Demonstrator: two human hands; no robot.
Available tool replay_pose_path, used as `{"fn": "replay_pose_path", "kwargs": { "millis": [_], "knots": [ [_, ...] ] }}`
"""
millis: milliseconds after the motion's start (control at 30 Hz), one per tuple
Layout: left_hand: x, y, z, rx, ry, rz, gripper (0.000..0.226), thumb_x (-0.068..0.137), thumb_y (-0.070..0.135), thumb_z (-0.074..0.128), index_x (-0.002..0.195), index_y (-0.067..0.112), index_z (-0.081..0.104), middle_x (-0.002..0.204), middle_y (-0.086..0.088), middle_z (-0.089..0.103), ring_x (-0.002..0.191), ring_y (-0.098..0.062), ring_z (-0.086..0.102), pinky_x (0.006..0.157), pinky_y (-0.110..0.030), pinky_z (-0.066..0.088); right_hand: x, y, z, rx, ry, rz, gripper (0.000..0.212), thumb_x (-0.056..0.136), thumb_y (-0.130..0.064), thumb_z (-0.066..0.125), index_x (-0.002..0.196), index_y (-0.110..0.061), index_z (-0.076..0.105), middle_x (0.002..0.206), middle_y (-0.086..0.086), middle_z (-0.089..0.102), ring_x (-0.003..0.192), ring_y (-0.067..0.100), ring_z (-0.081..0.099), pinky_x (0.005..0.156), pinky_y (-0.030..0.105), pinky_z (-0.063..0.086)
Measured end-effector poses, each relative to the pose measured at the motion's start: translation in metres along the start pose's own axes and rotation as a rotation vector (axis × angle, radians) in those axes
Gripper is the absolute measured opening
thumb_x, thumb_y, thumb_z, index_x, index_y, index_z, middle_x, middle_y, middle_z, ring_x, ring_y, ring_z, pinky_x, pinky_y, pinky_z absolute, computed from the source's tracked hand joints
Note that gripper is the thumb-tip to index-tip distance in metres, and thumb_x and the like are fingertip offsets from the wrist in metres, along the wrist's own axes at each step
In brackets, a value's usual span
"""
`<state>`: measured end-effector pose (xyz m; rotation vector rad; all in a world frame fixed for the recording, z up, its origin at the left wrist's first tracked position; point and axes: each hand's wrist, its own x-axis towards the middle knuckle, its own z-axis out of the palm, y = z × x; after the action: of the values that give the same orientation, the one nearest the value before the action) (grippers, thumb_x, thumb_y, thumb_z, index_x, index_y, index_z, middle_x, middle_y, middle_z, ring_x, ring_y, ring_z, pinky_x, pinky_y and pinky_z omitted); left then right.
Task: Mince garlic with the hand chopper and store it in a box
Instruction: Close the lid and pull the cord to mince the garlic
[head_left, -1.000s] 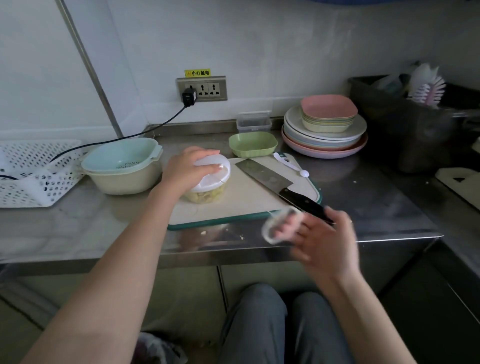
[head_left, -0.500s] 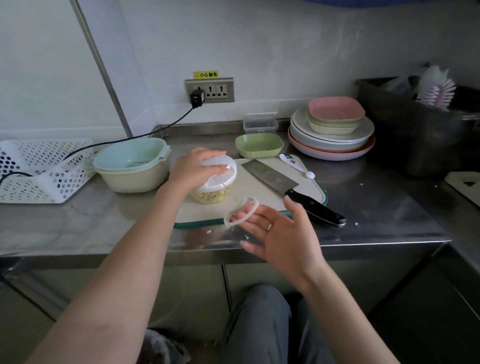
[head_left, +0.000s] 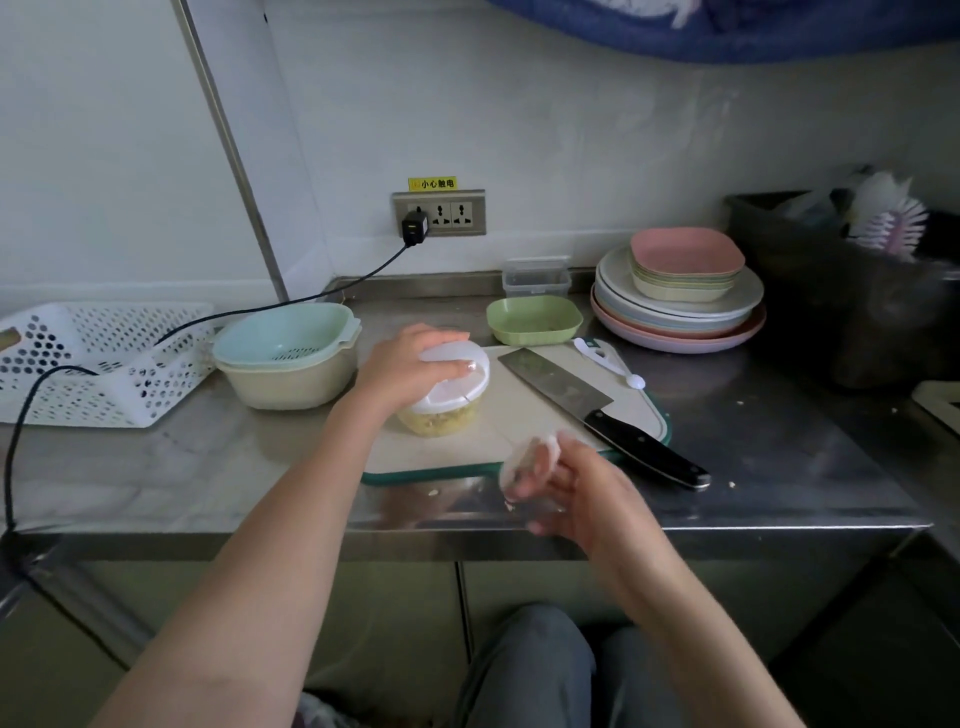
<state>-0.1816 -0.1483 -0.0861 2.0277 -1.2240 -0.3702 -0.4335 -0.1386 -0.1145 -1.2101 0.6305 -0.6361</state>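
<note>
The hand chopper (head_left: 447, 400) stands on the cutting board (head_left: 634, 415), a clear cup with minced garlic inside and a white lid. My left hand (head_left: 410, 364) rests curled over the lid and holds it down. My right hand (head_left: 561, 483) is near the counter's front edge and holds the white ring pull handle (head_left: 524, 457), fingers hooked through it. A thin cord runs from the lid toward the handle. A small clear storage box (head_left: 536, 276) sits at the back by the wall.
A cleaver (head_left: 597, 415) lies diagonally across the board, beside a white spoon (head_left: 610, 361). Behind it are a green dish (head_left: 534, 319) and stacked plates (head_left: 675, 306). On the left are a colander bowl (head_left: 285, 353), a white basket (head_left: 98, 358) and a black power cable (head_left: 270, 306).
My right hand with the ring handle swung in toward the chopper, then pulled back out toward the right and the counter edge. My left hand stayed on the lid.
</note>
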Motion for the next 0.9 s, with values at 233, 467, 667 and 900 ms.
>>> {"fn": "replay_pose_path", "kwargs": {
  "millis": [233, 467, 667, 900],
  "knots": [
    [0.002, 0.0, 0.005, 0.044, 0.04, 0.02, 0.041, 0.077, 0.052, 0.07, 0.117, 0.052, 0.06, 0.135, 0.021, 0.046, 0.12, -0.009, 0.046, 0.091, -0.026, 0.035, -0.012, -0.015, -0.041, -0.05, 0.241, 0.057, 0.046, 0.097, -0.036, 0.033, 0.064, -0.009, 0.051, 0.051, 0.011, 0.054, 0.052, 0.023, 0.043, 0.049, 0.028, 0.024],
    [0.003, -0.006, 0.0, -0.003, 0.004, 0.028, 0.041, 0.074, 0.053, 0.072, 0.113, 0.054, 0.061, 0.132, 0.022, 0.047, 0.119, -0.006, 0.047, 0.09, -0.024, 0.034, -0.027, -0.025, -0.016, -0.205, 0.1, -0.135, 0.058, 0.099, -0.034, 0.034, 0.052, -0.013, 0.061, 0.063, 0.016, 0.065, 0.045, 0.012, 0.054, 0.046, 0.022, 0.044],
    [0.005, -0.006, 0.004, 0.066, 0.043, 0.01, 0.042, 0.074, 0.061, 0.067, 0.114, 0.057, 0.058, 0.135, 0.024, 0.047, 0.122, -0.01, 0.045, 0.091, -0.027, 0.035, 0.002, -0.016, -0.031, -0.101, 0.222, 0.022, 0.051, 0.099, -0.028, 0.037, 0.053, -0.016, 0.057, 0.05, 0.003, 0.059, 0.04, 0.011, 0.056, 0.045, 0.021, 0.04],
    [0.003, -0.008, -0.002, 0.016, 0.012, 0.015, 0.042, 0.074, 0.055, 0.071, 0.114, 0.055, 0.06, 0.135, 0.021, 0.046, 0.125, -0.01, 0.042, 0.092, -0.026, 0.033, -0.02, -0.015, -0.036, -0.304, 0.166, -0.18, 0.069, 0.087, -0.062, 0.037, 0.046, -0.011, 0.058, 0.056, 0.023, 0.059, 0.051, 0.023, 0.056, 0.054, 0.026, 0.04]
  ]
}}
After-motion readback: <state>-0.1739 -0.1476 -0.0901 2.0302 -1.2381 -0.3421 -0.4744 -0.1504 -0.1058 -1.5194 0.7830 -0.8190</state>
